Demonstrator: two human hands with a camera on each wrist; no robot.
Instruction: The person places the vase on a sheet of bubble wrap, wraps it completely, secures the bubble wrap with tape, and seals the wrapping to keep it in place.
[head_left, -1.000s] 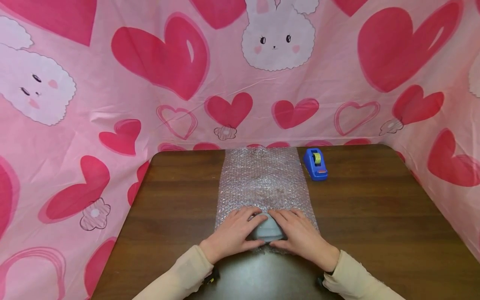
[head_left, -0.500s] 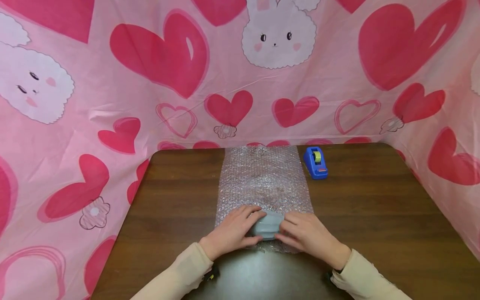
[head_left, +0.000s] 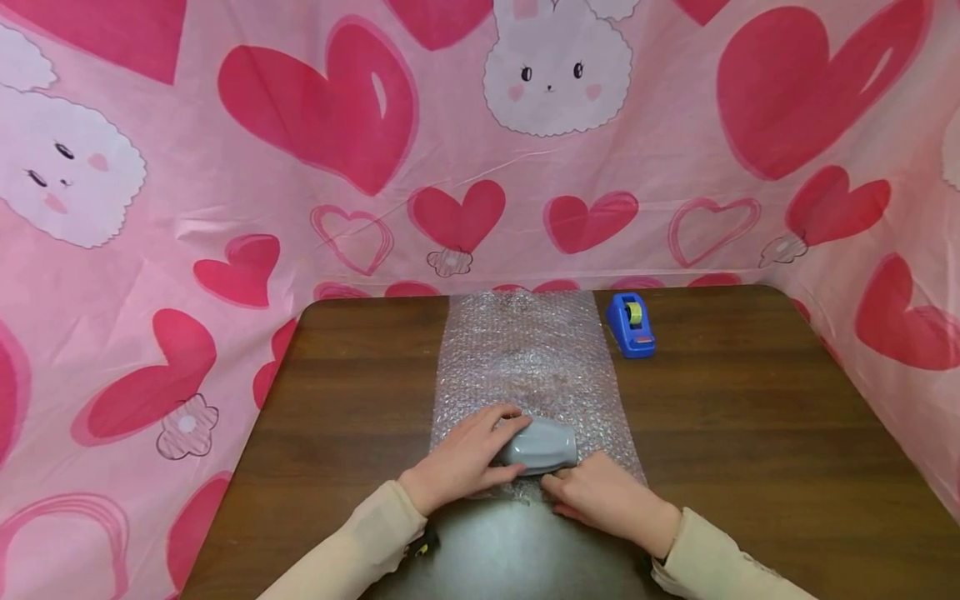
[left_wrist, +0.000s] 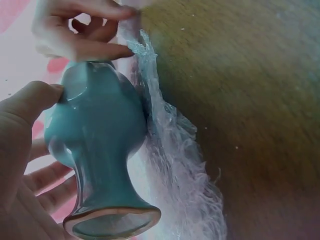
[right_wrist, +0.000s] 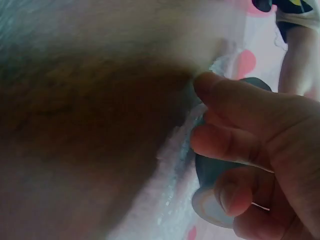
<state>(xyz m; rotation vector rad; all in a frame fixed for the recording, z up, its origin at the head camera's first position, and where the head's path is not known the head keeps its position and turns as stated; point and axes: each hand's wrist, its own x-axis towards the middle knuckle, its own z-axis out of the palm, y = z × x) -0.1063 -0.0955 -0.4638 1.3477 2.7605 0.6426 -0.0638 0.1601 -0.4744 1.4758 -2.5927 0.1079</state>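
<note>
Grey-blue vase lying on its side over the near end of a strip of bubble wrap, long axis running roughly left to right. Left hand holds it, thumb on the near side, fingers round the far side; left wrist view gives a flared, brown-rimmed end toward that hand's side. Right hand just beyond the vase's other end, fingers bent in, touching the wrap's ragged near edge; cannot tell whether thumb and finger pinch the film. Wrap reaches away to the far edge of the dark wood-grain desk. Blue tape dispenser with a yellowish roll stands just right of the strip, near its far end. Pink cloth, printed with hearts and rabbits, hangs behind and at both sides. Cream sleeves on both arms.
</note>
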